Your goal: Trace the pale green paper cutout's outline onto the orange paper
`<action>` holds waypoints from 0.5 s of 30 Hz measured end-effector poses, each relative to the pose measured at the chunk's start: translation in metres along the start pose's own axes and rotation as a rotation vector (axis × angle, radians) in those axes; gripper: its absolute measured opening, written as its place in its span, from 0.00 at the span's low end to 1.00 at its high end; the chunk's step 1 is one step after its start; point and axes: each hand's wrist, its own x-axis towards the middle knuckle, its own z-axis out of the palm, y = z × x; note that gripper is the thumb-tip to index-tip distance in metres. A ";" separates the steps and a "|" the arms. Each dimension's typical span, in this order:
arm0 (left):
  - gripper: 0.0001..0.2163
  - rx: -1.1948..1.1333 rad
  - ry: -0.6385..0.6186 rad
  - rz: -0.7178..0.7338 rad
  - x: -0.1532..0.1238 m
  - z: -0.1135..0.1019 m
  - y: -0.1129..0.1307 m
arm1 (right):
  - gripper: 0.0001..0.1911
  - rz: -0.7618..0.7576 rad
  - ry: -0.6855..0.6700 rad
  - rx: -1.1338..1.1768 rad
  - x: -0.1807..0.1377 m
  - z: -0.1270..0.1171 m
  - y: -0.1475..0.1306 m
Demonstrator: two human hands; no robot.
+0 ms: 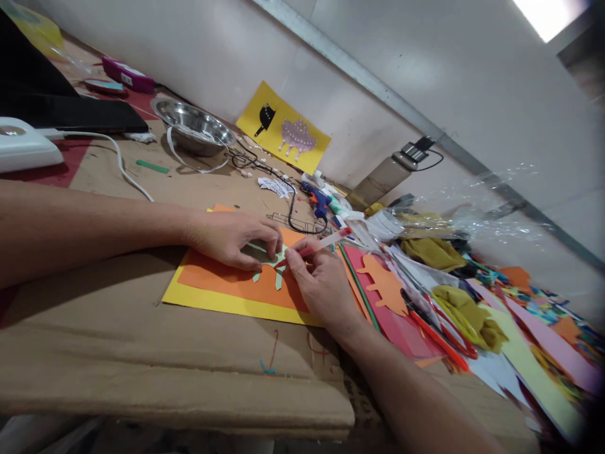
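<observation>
A light green paper cutout (278,277) with narrow legs lies on an orange sheet (217,275), which rests on a larger yellow sheet (189,296). My left hand (236,239) has bent fingers and thumb that hold the cutout down from the left; they hide much of it. My right hand (326,284) pinches a slim pen (333,238) with a pale translucent barrel and a red end. The pen slants up to the right, its lower end at the cutout's right side. Whether its tip touches the paper I cannot tell.
Behind are a glue gun (317,200), a steel bowl (191,126) and a yellow card (283,129) with a decorated figure. To the right lie an orange cutout (385,285), red-handled scissors (444,337) and paper scraps. A bottle (392,173) leans by the wall.
</observation>
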 end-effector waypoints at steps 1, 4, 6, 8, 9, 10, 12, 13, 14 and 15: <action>0.06 -0.001 0.000 0.000 0.000 0.000 0.000 | 0.13 0.006 -0.003 0.000 0.000 0.000 0.000; 0.06 -0.002 -0.004 -0.007 0.000 0.000 0.000 | 0.13 0.016 -0.006 0.002 0.000 0.000 -0.001; 0.06 0.002 -0.006 -0.008 0.000 0.000 0.000 | 0.13 0.017 -0.004 0.003 0.000 -0.001 -0.001; 0.06 0.008 -0.006 -0.008 0.000 0.000 0.000 | 0.13 0.022 -0.005 0.006 0.000 -0.001 -0.001; 0.06 0.009 -0.005 -0.009 0.001 0.000 0.000 | 0.13 0.025 -0.007 0.010 0.000 -0.001 -0.001; 0.06 0.010 -0.007 -0.012 0.001 0.000 0.000 | 0.13 0.028 -0.010 0.015 0.000 -0.001 -0.001; 0.06 0.006 -0.008 -0.018 0.001 0.000 0.000 | 0.13 0.028 -0.011 0.022 -0.001 -0.001 -0.001; 0.06 0.004 -0.007 -0.018 0.001 0.001 0.000 | 0.13 0.026 -0.010 0.022 -0.001 -0.001 -0.001; 0.06 0.002 -0.006 -0.017 0.001 0.001 0.000 | 0.13 0.023 -0.011 0.022 -0.001 -0.001 -0.001; 0.06 0.002 -0.003 -0.016 0.001 0.001 0.000 | 0.14 0.021 -0.012 0.021 -0.001 -0.001 -0.001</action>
